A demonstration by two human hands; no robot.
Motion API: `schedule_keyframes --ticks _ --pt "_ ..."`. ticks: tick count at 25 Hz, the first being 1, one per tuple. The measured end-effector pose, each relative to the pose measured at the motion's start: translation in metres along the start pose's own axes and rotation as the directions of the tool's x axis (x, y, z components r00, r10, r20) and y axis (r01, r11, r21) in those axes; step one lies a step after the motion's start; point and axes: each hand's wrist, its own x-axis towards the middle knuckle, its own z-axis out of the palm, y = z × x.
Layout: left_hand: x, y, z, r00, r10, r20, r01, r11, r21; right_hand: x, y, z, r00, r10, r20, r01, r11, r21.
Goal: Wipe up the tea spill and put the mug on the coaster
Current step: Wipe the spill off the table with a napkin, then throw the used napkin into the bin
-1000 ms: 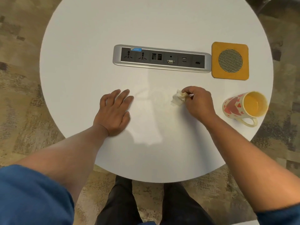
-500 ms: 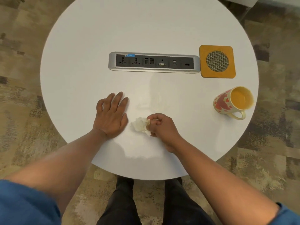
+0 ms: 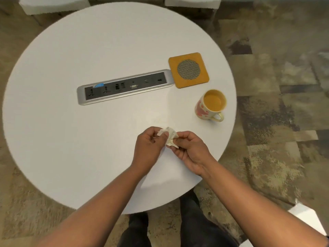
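Both hands hold a crumpled, tea-stained tissue just above the round white table. My left hand pinches its left part, and my right hand pinches its right part. A faint yellowish smear shows on the table just beyond the hands. The heart-patterned mug with a yellow inside stands upright to the right, its handle towards me. The orange square coaster with a grey mesh centre lies behind the mug, with nothing on it.
A silver power and data socket strip is set into the table's middle, its right end touching the coaster. The mug stands close to the table's right edge. Patterned carpet surrounds the table, and my legs show below the near edge.
My left hand has lifted off the table and joined my right hand on the tissue. The tissue has come up off the surface, and the view has swung left and tilted.
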Motion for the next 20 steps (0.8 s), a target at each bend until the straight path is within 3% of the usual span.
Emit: schedule_keyframes --ticks 3,5,8,11,14,16,20 --pt "0.000 0.001 0.036 0.998 0.033 0.061 -0.039 0.994 0.101 -0.013 -0.009 -0.040 0.999 -0.022 -0.031 0.027 0.982 0.187" --pt "-0.006 -0.002 0.060 0.987 0.127 0.093 -0.147 0.959 0.244 -0.023 -0.011 -0.063 0.998 -0.057 -0.034 0.063 0.967 0.249" --pt "-0.020 -0.006 0.098 0.955 0.247 0.162 -0.291 0.880 0.374 -0.032 -0.010 -0.096 0.980 -0.149 -0.128 0.172 0.967 0.189" --pt "-0.030 -0.008 0.130 0.940 0.227 0.253 -0.315 0.862 0.398 -0.036 -0.009 -0.127 0.951 -0.167 -0.261 0.210 0.967 0.145" --pt "-0.033 -0.012 0.153 0.868 0.185 0.460 -0.399 0.812 0.427 -0.031 -0.014 -0.169 0.899 -0.153 -0.411 0.218 0.969 0.116" --pt "-0.027 -0.014 0.163 0.825 0.224 0.518 -0.514 0.677 0.527 -0.021 -0.018 -0.204 0.818 -0.108 -0.565 0.169 0.984 0.057" --pt "0.002 -0.018 0.166 0.748 0.290 0.597 -0.663 0.282 0.693 0.016 -0.014 -0.272 0.654 -0.029 -0.756 0.019 1.000 -0.022"
